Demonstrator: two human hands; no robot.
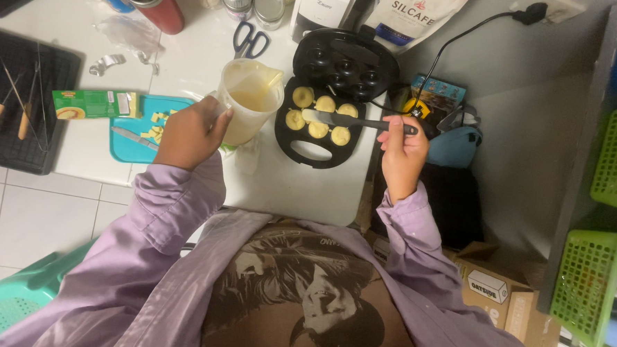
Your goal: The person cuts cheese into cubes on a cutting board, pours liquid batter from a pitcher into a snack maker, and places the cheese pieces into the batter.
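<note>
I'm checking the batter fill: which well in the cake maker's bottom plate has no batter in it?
The long oval well at the near edge of the bottom plate is bare and black. The round wells behind it hold yellow batter.

Open lid behind batter-filled wells

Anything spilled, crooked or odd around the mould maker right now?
No spill shows. One oddity: the front cavity of the black mould maker is empty while the others hold batter. The left hand holds the batter jug tilted, and the right hand lays a spatula across the cavities.
</note>
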